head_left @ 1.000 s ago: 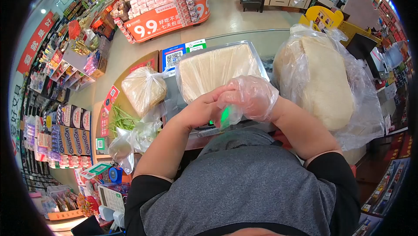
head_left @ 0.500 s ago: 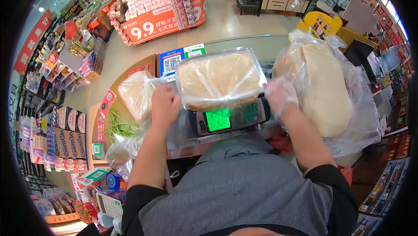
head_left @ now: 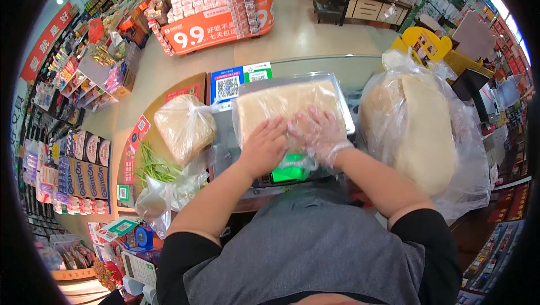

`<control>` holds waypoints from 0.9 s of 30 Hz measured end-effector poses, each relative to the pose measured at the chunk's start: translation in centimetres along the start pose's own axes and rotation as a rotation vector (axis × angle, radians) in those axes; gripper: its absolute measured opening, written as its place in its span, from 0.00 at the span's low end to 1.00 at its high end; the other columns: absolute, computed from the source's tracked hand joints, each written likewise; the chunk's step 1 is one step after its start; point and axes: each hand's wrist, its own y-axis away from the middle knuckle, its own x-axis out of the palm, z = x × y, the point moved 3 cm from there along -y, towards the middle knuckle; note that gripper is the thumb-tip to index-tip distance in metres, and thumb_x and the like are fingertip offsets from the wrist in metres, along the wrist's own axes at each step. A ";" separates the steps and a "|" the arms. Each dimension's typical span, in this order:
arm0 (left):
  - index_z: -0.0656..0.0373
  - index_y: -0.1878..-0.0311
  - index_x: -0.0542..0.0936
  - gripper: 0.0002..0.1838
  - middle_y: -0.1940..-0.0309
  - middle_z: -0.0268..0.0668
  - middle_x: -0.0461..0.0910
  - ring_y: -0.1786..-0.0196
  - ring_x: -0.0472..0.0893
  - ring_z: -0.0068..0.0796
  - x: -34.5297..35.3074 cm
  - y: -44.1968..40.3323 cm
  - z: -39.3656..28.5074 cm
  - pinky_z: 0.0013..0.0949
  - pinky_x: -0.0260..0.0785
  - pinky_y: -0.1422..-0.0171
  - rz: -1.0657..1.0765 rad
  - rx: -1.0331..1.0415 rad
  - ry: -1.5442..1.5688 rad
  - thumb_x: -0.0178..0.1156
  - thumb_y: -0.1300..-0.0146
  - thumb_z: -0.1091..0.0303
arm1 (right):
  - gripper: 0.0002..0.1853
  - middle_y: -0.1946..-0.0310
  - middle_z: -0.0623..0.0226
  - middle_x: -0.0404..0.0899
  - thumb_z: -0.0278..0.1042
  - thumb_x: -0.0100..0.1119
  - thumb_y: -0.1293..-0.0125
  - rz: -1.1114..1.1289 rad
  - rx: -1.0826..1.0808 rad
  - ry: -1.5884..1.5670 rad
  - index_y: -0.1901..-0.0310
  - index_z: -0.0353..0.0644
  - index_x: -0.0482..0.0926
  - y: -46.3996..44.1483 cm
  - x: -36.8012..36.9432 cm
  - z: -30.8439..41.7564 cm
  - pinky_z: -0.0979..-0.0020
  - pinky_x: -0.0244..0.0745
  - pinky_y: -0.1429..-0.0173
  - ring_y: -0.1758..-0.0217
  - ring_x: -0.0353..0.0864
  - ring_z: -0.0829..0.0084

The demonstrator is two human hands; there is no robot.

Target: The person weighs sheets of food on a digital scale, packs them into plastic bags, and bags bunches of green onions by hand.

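Observation:
A plastic-wrapped block of pale sheets (head_left: 259, 105) sits in a clear tray (head_left: 340, 99) on the scale, whose lit green display (head_left: 289, 174) shows below it. My bare left hand (head_left: 263, 146) lies with fingers spread on the block's near left part. Beside it, my right hand (head_left: 318, 133), in a clear plastic glove, rests flat on the wrapped block with its fingers apart. Neither hand grips anything. The hands hide part of the block's near side, and loose plastic partly covers the display.
A knotted bag (head_left: 184, 128), green stalks (head_left: 153, 163) and a crumpled clear bag (head_left: 169, 195) are on the left. QR code signs (head_left: 228, 86) stand behind the tray. On the right lies a large bag of pale sheets (head_left: 422, 130); a yellow holder (head_left: 427, 43) is beyond it.
My hands came apart from their clasp, moved to the block's two sides, then came inward onto its top. The bag's gathered plastic, visible half a second ago, is now mostly under or below my hands.

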 end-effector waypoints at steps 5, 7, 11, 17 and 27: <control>0.58 0.60 0.79 0.09 0.31 0.44 0.73 0.24 0.66 0.41 0.8 -4.1 4.4 0.47 0.53 0.19 -0.036 0.016 -0.065 0.60 0.36 0.62 | 0.34 0.18 0.67 0.48 0.58 0.42 0.25 -0.156 0.050 0.026 0.20 0.65 0.52 -5.3 -0.4 -3.3 0.43 0.34 0.18 0.15 0.42 0.53; 0.58 0.60 0.80 0.09 0.29 0.44 0.71 0.24 0.66 0.42 0.7 -4.2 4.0 0.47 0.53 0.19 -0.002 0.011 -0.069 0.61 0.37 0.63 | 0.33 0.18 0.67 0.49 0.59 0.41 0.25 -0.266 0.032 0.051 0.21 0.65 0.56 -5.6 0.3 -3.4 0.43 0.33 0.18 0.15 0.42 0.53; 0.59 0.60 0.80 0.09 0.26 0.44 0.67 0.23 0.64 0.42 1.4 -2.3 2.1 0.48 0.54 0.20 0.082 0.130 -0.051 0.62 0.39 0.65 | 0.31 0.19 0.66 0.51 0.55 0.42 0.26 -0.234 -0.031 -0.013 0.22 0.62 0.59 -2.6 2.2 -1.5 0.43 0.33 0.17 0.15 0.44 0.54; 0.60 0.62 0.79 0.08 0.28 0.43 0.68 0.26 0.68 0.43 3.9 0.9 -0.7 0.50 0.55 0.20 0.124 0.149 0.089 0.64 0.41 0.67 | 0.28 0.22 0.63 0.58 0.46 0.49 0.29 -0.399 -0.074 -0.085 0.29 0.50 0.69 0.0 8.1 0.0 0.50 0.41 0.17 0.18 0.51 0.59; 0.53 0.67 0.69 0.14 0.78 0.29 0.68 0.75 0.71 0.22 -0.7 0.8 -2.1 0.41 0.75 0.48 -0.308 -0.576 1.764 0.48 0.21 0.64 | 0.28 0.75 0.67 0.79 0.50 0.37 0.18 -0.373 -0.023 -1.607 0.74 0.43 0.75 6.0 3.9 -1.7 0.66 0.72 0.59 0.70 0.75 0.71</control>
